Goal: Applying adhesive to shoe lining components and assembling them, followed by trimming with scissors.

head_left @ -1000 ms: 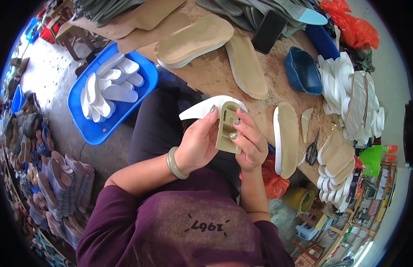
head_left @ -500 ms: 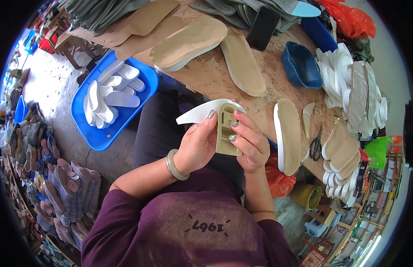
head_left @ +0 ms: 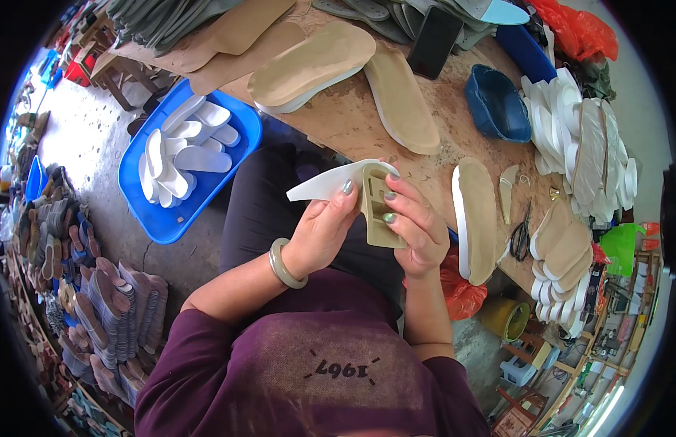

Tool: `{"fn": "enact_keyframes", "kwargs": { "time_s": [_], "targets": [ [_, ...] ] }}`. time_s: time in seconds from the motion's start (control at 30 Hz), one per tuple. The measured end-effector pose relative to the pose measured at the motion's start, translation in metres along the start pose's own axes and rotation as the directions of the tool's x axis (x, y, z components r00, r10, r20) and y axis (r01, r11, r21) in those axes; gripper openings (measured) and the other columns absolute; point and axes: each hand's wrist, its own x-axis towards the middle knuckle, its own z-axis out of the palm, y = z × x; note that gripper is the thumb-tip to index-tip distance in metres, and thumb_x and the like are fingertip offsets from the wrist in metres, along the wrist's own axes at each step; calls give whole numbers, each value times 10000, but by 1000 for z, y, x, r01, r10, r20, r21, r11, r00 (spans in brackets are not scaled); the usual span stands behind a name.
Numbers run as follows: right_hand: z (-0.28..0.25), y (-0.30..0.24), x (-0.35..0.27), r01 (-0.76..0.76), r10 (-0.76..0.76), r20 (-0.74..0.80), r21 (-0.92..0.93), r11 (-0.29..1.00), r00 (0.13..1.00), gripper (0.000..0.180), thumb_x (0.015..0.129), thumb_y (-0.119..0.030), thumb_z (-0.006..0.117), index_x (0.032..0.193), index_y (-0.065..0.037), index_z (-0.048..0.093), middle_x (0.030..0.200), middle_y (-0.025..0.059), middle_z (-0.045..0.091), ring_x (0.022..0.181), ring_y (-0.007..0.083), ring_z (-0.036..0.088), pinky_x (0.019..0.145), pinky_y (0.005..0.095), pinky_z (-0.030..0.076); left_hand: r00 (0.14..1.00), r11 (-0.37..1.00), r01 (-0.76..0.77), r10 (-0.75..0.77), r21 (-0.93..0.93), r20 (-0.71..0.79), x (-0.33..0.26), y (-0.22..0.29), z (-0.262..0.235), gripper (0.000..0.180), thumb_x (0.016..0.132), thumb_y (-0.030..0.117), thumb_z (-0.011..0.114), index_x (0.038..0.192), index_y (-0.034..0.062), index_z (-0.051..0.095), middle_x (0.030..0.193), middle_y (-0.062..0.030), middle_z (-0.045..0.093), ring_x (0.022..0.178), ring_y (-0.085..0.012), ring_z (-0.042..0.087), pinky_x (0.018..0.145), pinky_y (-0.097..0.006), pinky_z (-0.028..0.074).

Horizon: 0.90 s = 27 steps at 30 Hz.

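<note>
In front of my chest, my left hand [head_left: 319, 237] pinches a white sole piece [head_left: 325, 182] near its joint with a tan heel piece [head_left: 378, 226]; the thumb lies on top and the other fingers are hidden beneath. My right hand [head_left: 421, 233] is closed around the other side of the tan piece, its fingertips on the edge. Slots and hollows show in the tan piece's face, and its curved end lies against the white sole's wide end. The sole's narrow end points left.
White sole pieces lie in a blue tub [head_left: 130, 197] at left. On the wooden table [head_left: 418, 171] are tan-topped soles [head_left: 312, 65], a phone [head_left: 434, 42], a blue bowl [head_left: 496, 102], black scissors [head_left: 520, 239] and stacked white soles [head_left: 545, 131]. Slippers [head_left: 108, 313] are piled at lower left.
The tan heel piece has tilted slightly and shows more of its hollowed face. My right fingers have shifted a little right along it. The view has moved slightly.
</note>
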Motion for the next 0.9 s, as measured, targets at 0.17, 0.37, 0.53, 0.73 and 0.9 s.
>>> {"fn": "enact_keyframes", "kwargs": {
  "time_s": [0.17,0.37,0.53,0.73,0.9],
  "targets": [
    [1,-2,1,73,-66,63,-123,990,996,147,737,53,675,869,-2,644,997,160,659,1016,376,644,873,478,571,999,994,-24,19,108,47,5,-3,-8,562,1017,400,325,1430,19,330,1458,-107,391,1289,-227,444,1091,-379,343],
    [4,-5,0,-14,12,-22,-123,992,1000,200,727,65,695,877,-64,673,1071,111,624,1107,342,600,940,481,538,991,973,73,-46,-221,123,15,-6,-9,494,1022,350,387,1391,22,397,1341,-71,505,1216,-173,494,1039,-348,383],
    [6,-3,-5,-12,11,-8,-147,989,1000,233,730,65,703,908,-86,711,1133,131,589,1136,351,578,954,484,528,995,969,61,-39,-238,97,15,-15,-19,403,996,252,479,1328,25,455,1250,-64,566,1131,-151,557,965,-321,452],
    [6,1,-5,-107,98,-125,-69,992,987,284,705,70,707,922,-112,724,1238,169,525,1139,360,569,915,412,559,996,957,32,-6,-287,92,14,-21,-27,363,988,226,497,1284,15,491,1209,-69,604,1078,-153,595,934,-313,476],
    [-15,0,0,-114,118,4,-243,963,993,305,675,77,694,931,-89,704,1130,134,608,1061,340,602,815,375,542,996,995,83,-85,-54,-39,11,-22,-21,425,1026,340,399,1269,5,498,1282,-109,554,1187,-193,538,1011,-364,422]
  ]
}}
